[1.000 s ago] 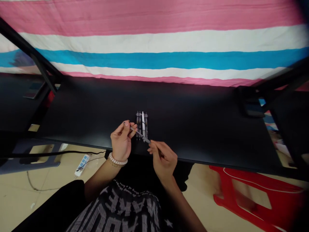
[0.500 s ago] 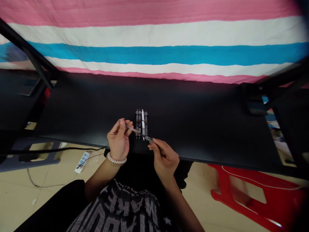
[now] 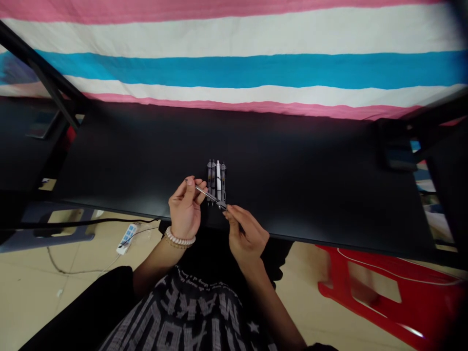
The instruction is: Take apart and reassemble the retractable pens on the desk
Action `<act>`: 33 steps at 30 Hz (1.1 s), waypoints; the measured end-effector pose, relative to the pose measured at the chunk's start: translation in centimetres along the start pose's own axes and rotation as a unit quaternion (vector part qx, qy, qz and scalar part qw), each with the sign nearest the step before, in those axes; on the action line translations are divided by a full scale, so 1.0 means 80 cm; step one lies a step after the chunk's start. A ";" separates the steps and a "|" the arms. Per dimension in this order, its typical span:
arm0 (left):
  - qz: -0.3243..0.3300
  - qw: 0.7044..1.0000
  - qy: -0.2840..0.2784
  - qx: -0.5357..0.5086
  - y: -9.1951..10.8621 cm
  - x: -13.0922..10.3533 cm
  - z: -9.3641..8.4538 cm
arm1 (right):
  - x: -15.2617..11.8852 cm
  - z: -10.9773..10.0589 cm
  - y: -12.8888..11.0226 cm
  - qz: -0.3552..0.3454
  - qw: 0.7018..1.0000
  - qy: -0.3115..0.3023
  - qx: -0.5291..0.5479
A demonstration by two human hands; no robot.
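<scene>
My left hand (image 3: 186, 204) pinches one end of a slim pen (image 3: 207, 194), and my right hand (image 3: 247, 231) pinches its grey clip end. The pen slants down from left to right between the two hands, above the front part of the black table (image 3: 310, 175). Just beyond it several pens lie side by side: a white pen (image 3: 218, 178) among dark, see-through ones (image 3: 224, 178). The held pen crosses in front of their near ends.
A striped curtain (image 3: 234, 73) hangs behind the table. Black frame bars (image 3: 54, 83) rise at the left. A dark flat object (image 3: 398, 146) is at the right end. Below are a red stool (image 3: 340, 282), a grey stool (image 3: 80, 236) and a power strip (image 3: 127, 239).
The two hands are slightly closer together, with the pen still between them. The whole view has shifted a little.
</scene>
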State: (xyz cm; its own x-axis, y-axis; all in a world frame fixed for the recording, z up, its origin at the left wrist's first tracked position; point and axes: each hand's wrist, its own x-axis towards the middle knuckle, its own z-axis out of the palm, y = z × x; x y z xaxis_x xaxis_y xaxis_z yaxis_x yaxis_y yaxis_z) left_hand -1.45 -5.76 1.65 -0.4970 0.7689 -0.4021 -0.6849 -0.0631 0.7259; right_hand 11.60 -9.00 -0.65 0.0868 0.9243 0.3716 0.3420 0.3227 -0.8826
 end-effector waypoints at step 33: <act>-0.150 0.977 -0.115 -0.096 0.042 -0.009 0.005 | -0.029 0.014 -0.021 0.081 0.977 -0.198 0.016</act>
State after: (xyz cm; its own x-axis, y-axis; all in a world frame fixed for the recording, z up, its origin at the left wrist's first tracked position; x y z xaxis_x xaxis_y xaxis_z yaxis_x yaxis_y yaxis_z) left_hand -3.19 -6.27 4.64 -0.1419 0.8923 -0.4285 -0.8798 0.0847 0.4677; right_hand 9.78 -11.51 -0.33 -0.2338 0.9679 0.0921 0.3243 0.1670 -0.9311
